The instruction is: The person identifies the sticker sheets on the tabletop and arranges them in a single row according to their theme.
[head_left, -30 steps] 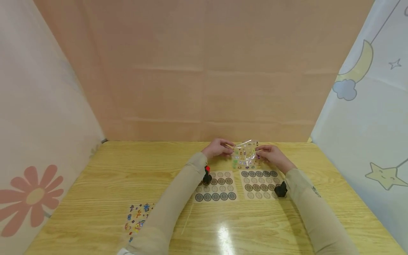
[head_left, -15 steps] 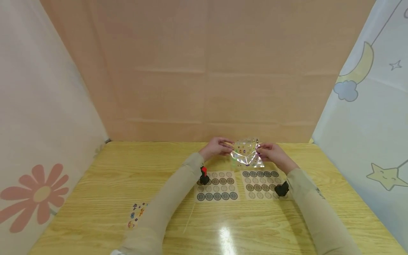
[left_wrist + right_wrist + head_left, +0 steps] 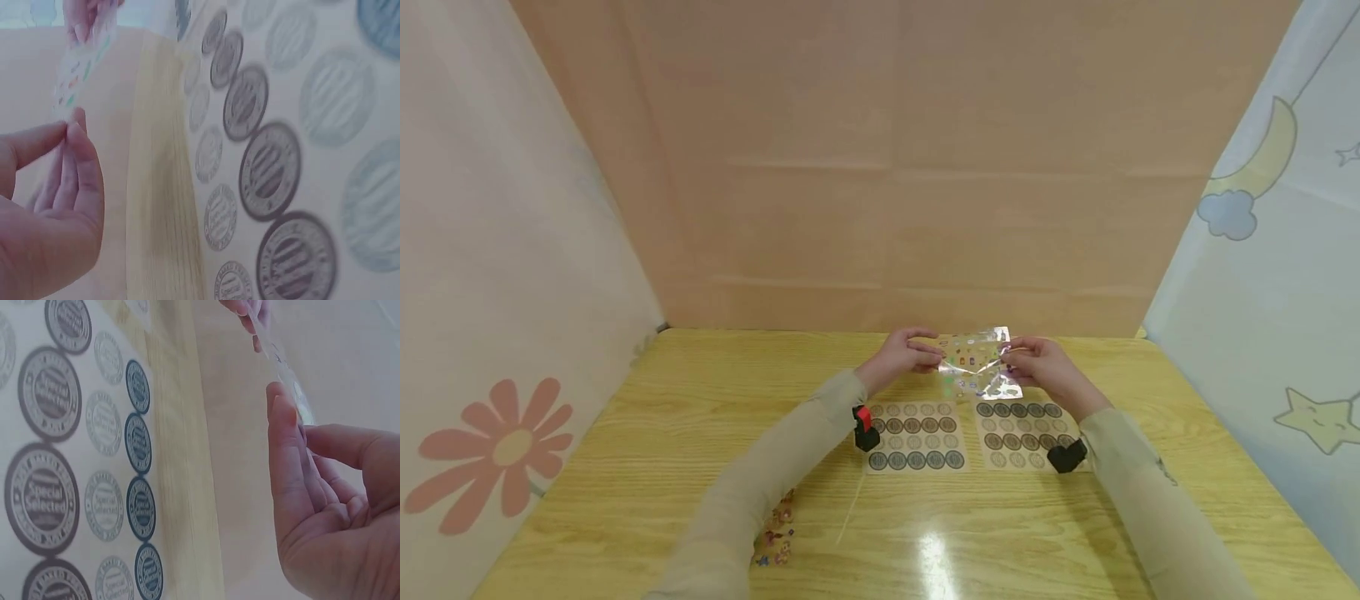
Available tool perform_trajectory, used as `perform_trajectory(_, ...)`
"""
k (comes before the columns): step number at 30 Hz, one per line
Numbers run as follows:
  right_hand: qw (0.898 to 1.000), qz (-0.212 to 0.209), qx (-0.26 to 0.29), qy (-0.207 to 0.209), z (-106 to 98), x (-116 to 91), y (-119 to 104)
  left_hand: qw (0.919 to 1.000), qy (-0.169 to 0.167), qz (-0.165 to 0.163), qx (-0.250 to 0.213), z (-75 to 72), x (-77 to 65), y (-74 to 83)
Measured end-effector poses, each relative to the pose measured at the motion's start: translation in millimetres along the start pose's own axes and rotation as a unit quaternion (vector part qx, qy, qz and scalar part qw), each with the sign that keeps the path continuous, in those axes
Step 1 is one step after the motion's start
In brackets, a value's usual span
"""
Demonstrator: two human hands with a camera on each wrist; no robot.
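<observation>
A clear, shiny sticker sheet (image 3: 973, 364) with small colourful pictures is held up between both hands near the table's far edge. My left hand (image 3: 901, 358) pinches its left edge between thumb and index finger, as the left wrist view shows. At the opposite edge my right hand (image 3: 1042, 367) pinches it between thumb and fingers. Glare runs across the sheet, which bends a little. Below it lie two sheets of round label stickers, a left label sheet (image 3: 917, 450) and a right label sheet (image 3: 1030, 427), with rows of dark and pale circles.
Another colourful sticker sheet (image 3: 781, 533) lies at the front left, partly hidden by the left sleeve. Black wrist-camera mounts sit at both wrists, over the label sheets. Fabric walls enclose the wooden table (image 3: 1000, 533) at the back and sides.
The clear sheet has tilted and flexed between the hands, its glare shifting. The left forearm has swung, now covering more of the front-left sticker sheet. The head view has shifted slightly.
</observation>
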State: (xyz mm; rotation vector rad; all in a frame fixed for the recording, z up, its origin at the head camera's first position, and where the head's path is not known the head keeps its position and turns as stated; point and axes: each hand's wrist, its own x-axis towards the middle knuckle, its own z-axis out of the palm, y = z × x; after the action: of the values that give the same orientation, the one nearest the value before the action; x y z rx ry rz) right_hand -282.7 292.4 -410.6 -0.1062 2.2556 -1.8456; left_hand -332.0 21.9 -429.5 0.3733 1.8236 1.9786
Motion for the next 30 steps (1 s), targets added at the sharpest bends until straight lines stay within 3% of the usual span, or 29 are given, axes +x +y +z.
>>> perform_trajectory(8, 0.999, -0.017, 0.022, -0.021, 14.1, -10.3, -7.4, 0.9976, 0.040, -0.014, -0.055, -2.0, -26.9, 7.1)
perform_trajectory(11, 0.999, -0.017, 0.013, -0.028, 21.6, -13.6, -10.1, 0.9973, 0.048, -0.024, -0.051, -6.3, -38.2, 6.9)
perform_trajectory(19, 0.999, -0.010, 0.001, -0.030, 39.0, -19.5, -18.3, 0.9994, 0.015, -0.019, -0.025, -18.0, -70.3, 6.9)
perform_trajectory(30, 0.998, -0.012, 0.009, -0.062, 64.9, -33.9, -20.5, 0.9989, -0.003, -0.044, -0.017, -22.3, -110.2, 0.8)
